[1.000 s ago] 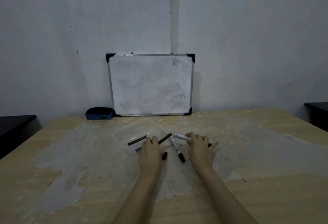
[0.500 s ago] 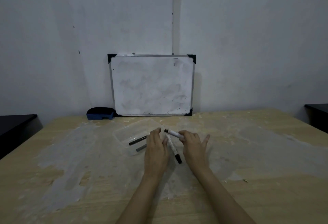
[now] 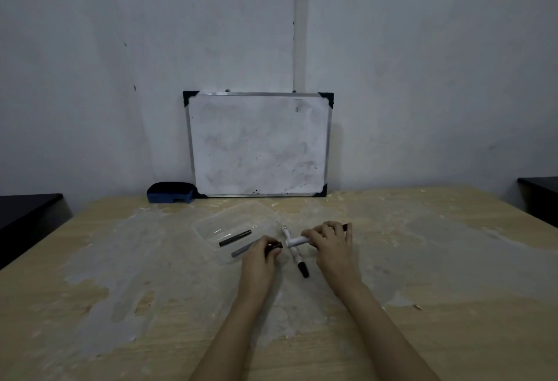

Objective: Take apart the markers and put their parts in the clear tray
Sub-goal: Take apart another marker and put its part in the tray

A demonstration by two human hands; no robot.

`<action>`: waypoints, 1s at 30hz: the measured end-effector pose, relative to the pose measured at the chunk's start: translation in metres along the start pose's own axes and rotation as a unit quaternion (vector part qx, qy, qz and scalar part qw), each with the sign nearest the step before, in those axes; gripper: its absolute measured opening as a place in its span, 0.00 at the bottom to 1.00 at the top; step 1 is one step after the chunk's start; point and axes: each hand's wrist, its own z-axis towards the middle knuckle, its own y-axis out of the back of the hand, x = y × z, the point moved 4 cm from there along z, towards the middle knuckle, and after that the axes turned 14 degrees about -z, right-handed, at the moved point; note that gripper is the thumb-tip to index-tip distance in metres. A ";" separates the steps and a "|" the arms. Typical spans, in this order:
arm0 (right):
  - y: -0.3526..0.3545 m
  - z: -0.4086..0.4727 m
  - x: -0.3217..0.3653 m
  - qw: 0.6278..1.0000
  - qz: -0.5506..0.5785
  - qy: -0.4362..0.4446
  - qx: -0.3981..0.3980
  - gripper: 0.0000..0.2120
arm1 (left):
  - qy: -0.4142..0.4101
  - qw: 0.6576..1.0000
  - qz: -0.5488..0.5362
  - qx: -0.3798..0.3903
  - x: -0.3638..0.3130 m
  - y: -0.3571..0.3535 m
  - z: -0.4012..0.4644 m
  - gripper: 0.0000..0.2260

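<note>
My right hand point(image 3: 330, 243) grips a white marker body point(image 3: 297, 241) held level above the table, its black rear end showing past my fingers. My left hand point(image 3: 261, 255) pinches the black cap point(image 3: 275, 245), a small gap away from the body's left end. A second white marker with a black cap point(image 3: 297, 258) lies on the table between my hands. The clear tray point(image 3: 211, 223) sits to the left and holds a dark stick point(image 3: 235, 237) and a grey stick point(image 3: 243, 250), partly hidden by my left hand.
A small whiteboard point(image 3: 258, 145) leans on the wall at the table's back edge. A blue eraser point(image 3: 170, 192) lies to its left. Dark furniture point(image 3: 27, 211) stands beyond the left table edge, and another dark piece point(image 3: 540, 196) stands to the right.
My right hand lifted one white marker off the table and turned it level. My left hand moved to its left end and pulled the black cap off.
</note>
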 end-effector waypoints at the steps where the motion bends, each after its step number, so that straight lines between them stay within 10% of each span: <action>1: 0.002 0.000 0.002 1.000 -0.008 0.008 -0.001 0.19 | -0.010 1.000 -0.011 0.000 -0.002 0.001 0.000 0.06; 30: 0.014 0.004 0.012 0.989 0.035 0.067 0.124 0.21 | 0.080 0.983 -0.160 0.039 0.015 -0.001 0.007 0.09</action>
